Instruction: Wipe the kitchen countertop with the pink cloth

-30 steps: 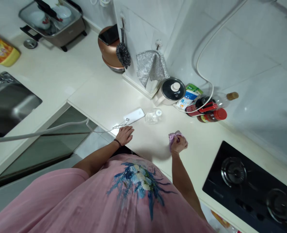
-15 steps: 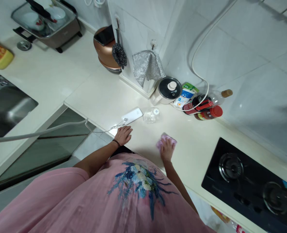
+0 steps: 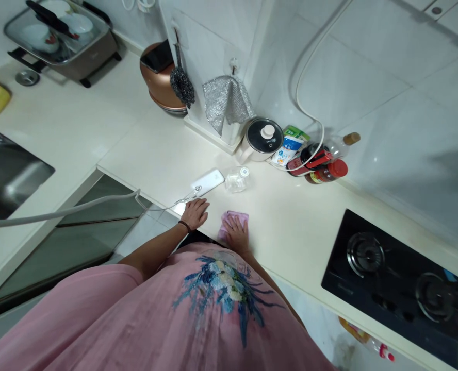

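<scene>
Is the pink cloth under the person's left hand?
No, the pink cloth lies under the right hand, and the left hand rests apart from it.

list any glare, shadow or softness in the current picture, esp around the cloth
Head view: a bright highlight on the sink; head view: a soft shadow beside the cable on the wall; head view: the cloth's outline is visible, its weave too soft to make out; head view: finer print on the pouch unreadable.
</scene>
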### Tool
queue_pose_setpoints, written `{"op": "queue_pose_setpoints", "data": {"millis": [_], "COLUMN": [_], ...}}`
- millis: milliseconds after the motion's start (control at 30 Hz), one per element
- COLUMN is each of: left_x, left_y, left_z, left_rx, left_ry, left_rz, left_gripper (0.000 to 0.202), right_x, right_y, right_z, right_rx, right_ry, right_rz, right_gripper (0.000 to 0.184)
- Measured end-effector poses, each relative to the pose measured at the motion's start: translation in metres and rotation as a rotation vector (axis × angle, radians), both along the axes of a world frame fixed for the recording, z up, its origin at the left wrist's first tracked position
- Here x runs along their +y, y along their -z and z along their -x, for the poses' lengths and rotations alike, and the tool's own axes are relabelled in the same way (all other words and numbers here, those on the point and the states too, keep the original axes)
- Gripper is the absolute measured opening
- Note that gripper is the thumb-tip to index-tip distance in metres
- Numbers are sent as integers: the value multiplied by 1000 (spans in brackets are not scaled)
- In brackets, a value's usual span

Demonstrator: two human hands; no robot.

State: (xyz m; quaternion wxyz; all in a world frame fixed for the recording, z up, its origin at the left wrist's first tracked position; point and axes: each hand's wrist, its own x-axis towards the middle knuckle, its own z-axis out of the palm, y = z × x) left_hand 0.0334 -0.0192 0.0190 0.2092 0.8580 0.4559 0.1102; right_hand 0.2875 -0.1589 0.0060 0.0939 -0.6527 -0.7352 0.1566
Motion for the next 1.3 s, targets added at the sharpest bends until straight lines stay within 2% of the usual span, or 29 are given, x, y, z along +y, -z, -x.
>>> {"op": "queue_pose_setpoints", "data": {"millis": [33, 67, 133, 233, 300, 333, 367, 400, 567, 633, 667, 733, 833, 900, 967, 1033, 1100, 1133, 1233, 1300], "left_x": [0, 0, 0, 0, 0, 0, 0, 1, 1, 2, 2, 2, 2, 1, 1, 1, 0, 0, 0, 0], "left_y": [0, 0, 0, 1, 1, 2, 2, 2, 2, 1, 0, 0, -1, -2, -2, -3, -2, -2, 1, 2], "left_z": [0, 0, 0, 0, 0, 0, 0, 0, 0, 0, 0, 0, -1, -1, -1, -1, -1, -1, 0, 1], "left_rx": [0, -2, -9, -21, -29, -32, -34, -34, -15, -8, -6, -4, -7, -14, -22, -31, -40, -45, -60, -68], "left_ry": [0, 0, -1, -3, -2, -2, -3, -4, 3, 7, 7, 7, 7, 9, 10, 6, -4, -11, -17, -12], "left_rz": [0, 0, -4, -11, -10, -8, -7, -5, -5, -6, -6, -4, 0, 6, 12, 19, 23, 23, 14, 7], "left_gripper": [49, 49, 49, 48, 49, 49, 49, 49, 48, 48, 48, 48, 48, 50, 53, 57, 59, 60, 61, 60], "right_x": [-10, -22, -52, -94, -108, -109, -105, -98, -56, -58, -65, -88, -128, -140, -131, -100, -53, -28, 36, 61], "right_y": [-1, -2, -2, 2, 5, 6, 8, 9, 9, 7, 5, 4, 4, 6, 6, 4, -1, -4, -13, -17], "right_z": [-5, -16, -53, -107, -122, -119, -111, -97, -12, -6, -12, -41, -103, -138, -153, -145, -113, -90, -12, 33], "right_rx": [6, 4, -23, -107, -168, -187, -195, -189, -51, -18, -16, -38, -106, -145, -170, -192, -206, -199, -109, -27], "right_ry": [3, 64, 338, 874, 1085, 1107, 1070, 976, 210, 89, 99, 266, 745, 1058, 1264, 1320, 1205, 1067, 568, 187], "right_rz": [10, 8, -42, -236, -368, -405, -413, -390, -77, -14, -4, -19, -110, -196, -265, -251, -135, -55, 70, 105], "right_gripper": [55, 54, 55, 60, 62, 62, 63, 63, 58, 54, 52, 52, 58, 62, 64, 66, 68, 68, 65, 64]}}
